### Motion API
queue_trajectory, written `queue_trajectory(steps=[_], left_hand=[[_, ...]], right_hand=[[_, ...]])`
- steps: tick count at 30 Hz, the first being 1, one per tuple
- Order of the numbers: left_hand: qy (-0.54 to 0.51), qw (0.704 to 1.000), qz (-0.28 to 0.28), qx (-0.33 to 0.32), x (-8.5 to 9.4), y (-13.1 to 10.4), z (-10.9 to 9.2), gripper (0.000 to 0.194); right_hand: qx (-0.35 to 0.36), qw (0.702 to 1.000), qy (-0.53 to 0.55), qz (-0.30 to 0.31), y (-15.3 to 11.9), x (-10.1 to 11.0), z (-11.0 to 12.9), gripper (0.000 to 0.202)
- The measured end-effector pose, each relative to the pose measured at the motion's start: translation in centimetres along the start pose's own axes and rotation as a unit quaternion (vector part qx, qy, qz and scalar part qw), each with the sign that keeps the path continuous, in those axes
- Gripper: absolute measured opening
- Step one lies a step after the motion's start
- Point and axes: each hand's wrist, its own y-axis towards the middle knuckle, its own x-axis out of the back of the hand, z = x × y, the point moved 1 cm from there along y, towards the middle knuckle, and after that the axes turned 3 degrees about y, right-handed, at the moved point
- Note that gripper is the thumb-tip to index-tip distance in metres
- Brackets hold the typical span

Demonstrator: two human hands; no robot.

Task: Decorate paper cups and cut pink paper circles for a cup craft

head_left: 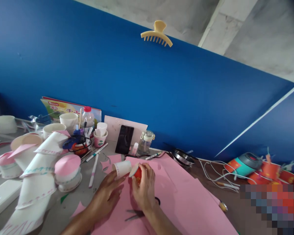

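My left hand (109,192) has its fingers closed on a small white paper cup (123,168) that lies tilted on its side. Close beside it, my right hand (145,186) grips a small red object with a pale round end (137,173); its exact kind is hard to make out. The cup and the red object are very near each other, and I cannot tell whether they touch. Under my right wrist, black-handled scissors (134,214) lie with parted blades on pink paper (181,195), part of them hidden by the arm.
Paper-cup constructions (39,186) and a pink-topped cup (68,167) crowd the left. Markers (94,171), a phone (124,139), a glass jar (146,142) and a roll of tape (183,157) stand or lie behind. White cables (210,173) and red cups (270,169) are at right, by a blue partition (147,88).
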Motion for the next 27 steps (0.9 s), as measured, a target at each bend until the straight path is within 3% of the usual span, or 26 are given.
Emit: queue_trajectory(steps=[3, 7, 11, 13, 17, 21, 24, 27], left_hand=[[0.033, 0.999, 0.004, 0.011, -0.1, 0.0, -0.1, 0.041], [-0.064, 0.988, -0.098, 0.104, 0.9, 0.3, -0.4, 0.037], [-0.245, 0.937, -0.167, 0.183, 1.6, 0.8, -0.9, 0.045], [-0.328, 0.907, -0.177, 0.195, 1.5, 1.0, -1.1, 0.044], [-0.447, 0.855, -0.177, 0.196, 1.3, 1.2, -1.8, 0.048], [-0.51, 0.813, -0.165, 0.227, 1.4, 1.1, -2.6, 0.051], [-0.525, 0.803, -0.107, 0.259, 1.4, 0.7, -3.1, 0.05], [-0.529, 0.804, -0.029, 0.268, 1.0, 0.2, -3.2, 0.048]], right_hand=[[0.006, 1.0, 0.001, 0.029, 0.0, 0.1, 0.1, 0.04], [0.002, 0.999, -0.016, 0.046, -0.1, 0.1, 0.1, 0.045], [0.009, 0.996, -0.025, 0.081, -0.1, 0.0, 0.1, 0.048], [0.028, 0.997, -0.018, 0.064, 0.0, 0.3, 0.4, 0.049], [0.073, 0.996, 0.046, -0.011, 0.1, 1.4, 1.7, 0.051], [0.122, 0.988, 0.097, 0.008, -0.5, 1.8, 2.8, 0.061], [0.138, 0.986, 0.088, 0.041, -1.2, 1.4, 3.0, 0.075], [0.146, 0.984, 0.098, 0.041, -1.5, 1.1, 2.9, 0.073]])
